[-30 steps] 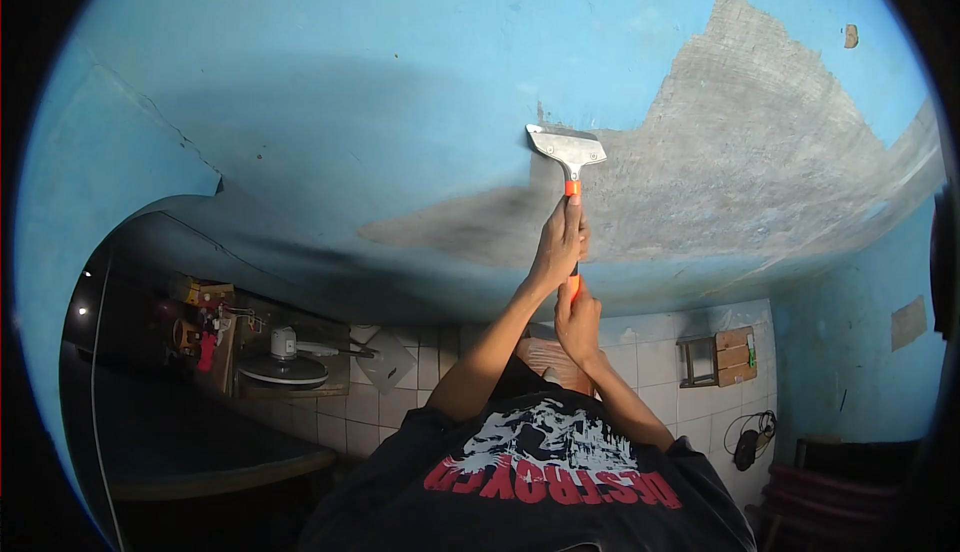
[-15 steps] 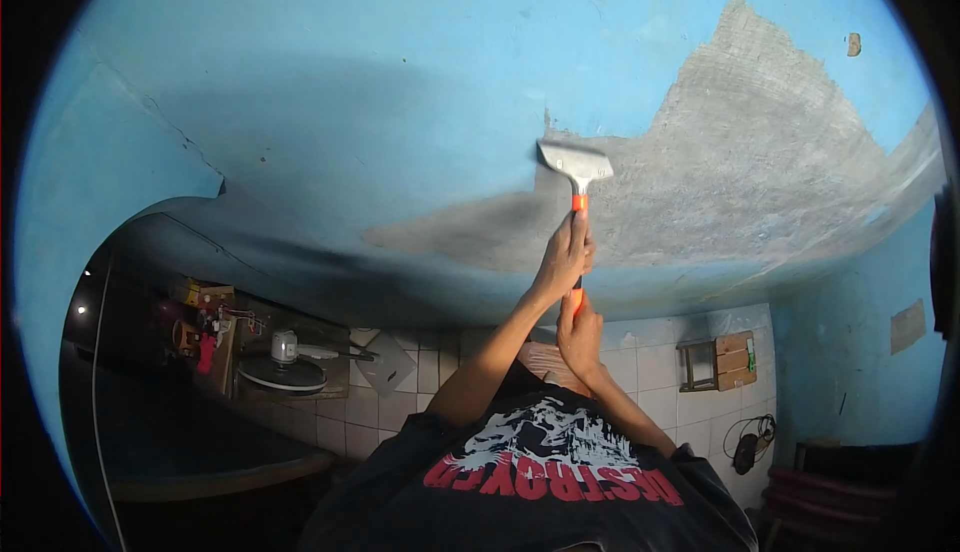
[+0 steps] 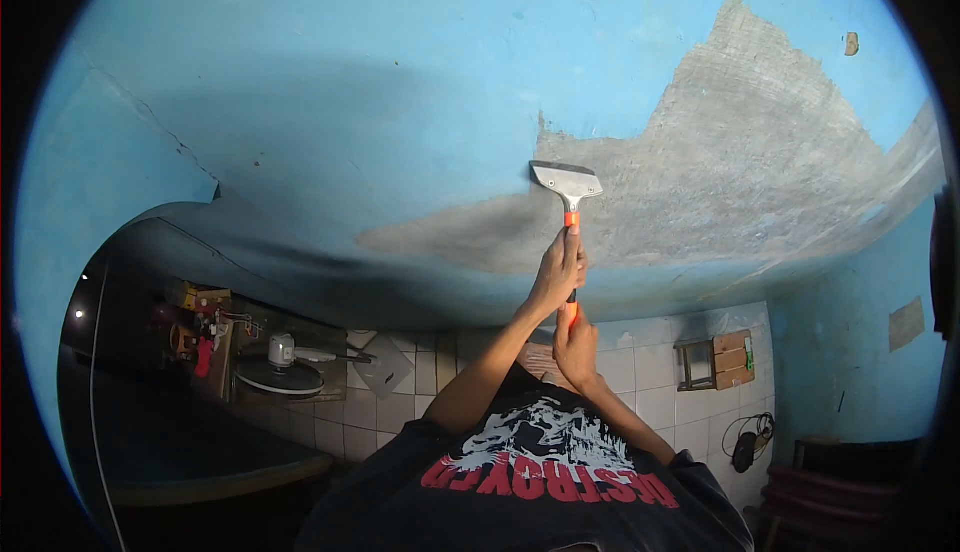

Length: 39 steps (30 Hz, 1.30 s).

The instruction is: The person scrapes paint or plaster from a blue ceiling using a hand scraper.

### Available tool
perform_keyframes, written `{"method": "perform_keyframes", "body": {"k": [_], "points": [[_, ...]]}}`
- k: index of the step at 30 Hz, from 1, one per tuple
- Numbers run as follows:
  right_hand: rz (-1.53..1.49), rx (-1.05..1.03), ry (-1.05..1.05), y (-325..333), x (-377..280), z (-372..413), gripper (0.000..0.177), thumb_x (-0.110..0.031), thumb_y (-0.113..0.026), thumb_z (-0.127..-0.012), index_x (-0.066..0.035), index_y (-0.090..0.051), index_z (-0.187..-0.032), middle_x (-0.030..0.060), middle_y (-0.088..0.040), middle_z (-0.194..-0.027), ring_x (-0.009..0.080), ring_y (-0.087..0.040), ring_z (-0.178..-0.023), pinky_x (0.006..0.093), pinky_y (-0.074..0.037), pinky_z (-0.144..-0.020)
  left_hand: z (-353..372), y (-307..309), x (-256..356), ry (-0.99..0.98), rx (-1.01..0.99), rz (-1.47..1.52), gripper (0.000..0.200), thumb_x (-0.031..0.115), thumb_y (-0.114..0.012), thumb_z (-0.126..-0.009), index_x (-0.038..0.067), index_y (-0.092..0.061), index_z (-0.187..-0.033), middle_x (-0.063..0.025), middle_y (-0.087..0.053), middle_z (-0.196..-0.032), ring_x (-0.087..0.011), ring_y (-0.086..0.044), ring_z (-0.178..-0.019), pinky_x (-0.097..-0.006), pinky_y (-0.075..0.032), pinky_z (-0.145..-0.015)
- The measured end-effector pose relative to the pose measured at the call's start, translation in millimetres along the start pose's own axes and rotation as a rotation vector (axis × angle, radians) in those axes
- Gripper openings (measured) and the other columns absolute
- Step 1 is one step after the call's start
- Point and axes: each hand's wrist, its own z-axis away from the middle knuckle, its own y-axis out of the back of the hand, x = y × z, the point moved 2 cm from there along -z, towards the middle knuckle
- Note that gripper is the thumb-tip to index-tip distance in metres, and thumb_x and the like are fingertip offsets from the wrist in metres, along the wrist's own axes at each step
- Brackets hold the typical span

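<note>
A scraper (image 3: 567, 180) with a wide metal head and an orange and black handle is held upright against the wall. Its blade lies at the left border of the bare grey patch (image 3: 740, 132), beside blue paint (image 3: 400, 82). My left hand (image 3: 561, 270) is wrapped round the upper handle, just below the metal head. Lower down, my right hand (image 3: 575, 345) grips the orange end of the same handle.
A wooden stool (image 3: 716, 361) and a coiled dark cable (image 3: 745, 447) are on the tiled floor at the right. At the left are a standing fan (image 3: 282, 364) and cluttered shelving (image 3: 205, 327). Red stacked chairs (image 3: 830, 497) stand at lower right.
The scraper has moved down the wall and slightly left, with both my hands still round its handle. More distance now separates the blade from the upper edge of the grey patch.
</note>
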Motion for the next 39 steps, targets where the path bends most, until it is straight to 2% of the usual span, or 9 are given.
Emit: {"method": "perform_keyframes", "body": {"k": [1,2,4,9,13,20,25,32,39], "points": [[-0.009,-0.042,-0.058,-1,3,3,0.039,-0.027,-0.049,-0.106,0.009,-0.058,-0.095,0.0302,-0.057,-0.064,0.0510,-0.061,-0.061,0.0516,-0.044,-0.051,-1,1,-3,0.002,-0.003,-0.002,0.044,0.048,-0.035,-0.109,0.009,-0.037,-0.090,0.0021,-0.036,-0.065,-0.0055,-0.035,-0.049,-0.0220,-0.032,-0.045],[-0.010,-0.039,-0.057,-2,0,0,0.039,-0.027,-0.049,-0.106,0.009,-0.058,-0.095,0.0302,-0.057,-0.064,0.0510,-0.061,-0.061,0.0516,-0.044,-0.051,-1,0,3,0.004,-0.006,0.001,0.044,0.049,-0.035,-0.109,0.009,-0.037,-0.090,0.0020,-0.036,-0.065,-0.0055,-0.035,-0.049,-0.0222,-0.032,-0.045],[-0.067,0.040,0.034,1,-15,-6,0.041,-0.027,-0.048,-0.107,0.008,-0.056,-0.088,0.0230,-0.054,-0.056,0.0352,-0.059,-0.046,0.0451,-0.039,-0.044,-2,-5,21,0.009,-0.004,0.005,0.045,0.049,-0.036,-0.109,0.009,-0.038,-0.090,0.0020,-0.036,-0.066,-0.0055,-0.035,-0.049,-0.0223,-0.032,-0.045],[-0.033,0.035,0.049,-2,-18,-17,0.041,-0.027,-0.047,-0.107,0.008,-0.056,-0.087,0.0240,-0.054,-0.057,0.0367,-0.061,-0.049,0.0449,-0.041,-0.046,-8,-7,42,-0.105,-0.020,-0.036,0.046,0.051,-0.036,-0.108,0.008,-0.038,-0.091,0.0017,-0.036,-0.065,-0.0060,-0.035,-0.049,-0.0231,-0.032,-0.044],[-0.016,0.028,0.038,-10,8,6,0.040,-0.026,-0.048,-0.107,0.008,-0.057,-0.087,0.0240,-0.054,-0.058,0.0361,-0.062,-0.050,0.0452,-0.042,-0.047,0,1,-2,-0.015,0.037,-0.057,0.045,0.050,-0.035,-0.109,0.008,-0.038,-0.090,0.0017,-0.037,-0.065,-0.0063,-0.035,-0.048,-0.0236,-0.032,-0.044],[-0.070,0.023,0.028,1,-36,-23,0.042,-0.027,-0.046,-0.108,0.007,-0.055,-0.084,0.0206,-0.056,-0.056,0.0348,-0.063,-0.050,0.0443,-0.042,-0.045,-9,-8,56,-0.072,-0.020,-0.036,0.046,0.049,-0.036,-0.109,0.008,-0.038,-0.090,0.0019,-0.036,-0.064,-0.0058,-0.035,-0.047,-0.0238,-0.032,-0.043],[-0.039,0.006,-0.021,-11,11,9,0.042,-0.026,-0.047,-0.108,0.007,-0.055,-0.085,0.0187,-0.054,-0.055,0.0294,-0.061,-0.046,0.0429,-0.040,-0.044,4,0,1,-0.002,0.003,0.003,0.047,0.052,-0.037,-0.108,0.008,-0.038,-0.090,0.0018,-0.036,-0.064,-0.0059,-0.034,-0.047,-0.0234,-0.031,-0.043],[-0.100,0.003,-0.049,5,-44,-12,0.044,-0.028,-0.045,-0.108,0.006,-0.055,-0.083,0.0189,-0.055,-0.055,0.0299,-0.060,-0.046,0.0450,-0.039,-0.044,-2,-8,55,-0.034,-0.044,0.003,0.048,0.052,-0.038,-0.108,0.009,-0.037,-0.089,0.0025,-0.035,-0.065,-0.0052,-0.033,-0.048,-0.0227,-0.031,-0.044],[-0.046,0.017,-0.052,-3,-13,7,0.045,-0.030,-0.045,-0.109,0.006,-0.055,-0.082,0.0172,-0.053,-0.052,0.0299,-0.058,-0.044,0.0434,-0.040,-0.044,5,-3,9,0.033,-0.024,0.016,0.048,0.053,-0.037,-0.108,0.009,-0.035,-0.087,0.0030,-0.035,-0.064,-0.0053,-0.033,-0.048,-0.0222,-0.032,-0.044]]}}
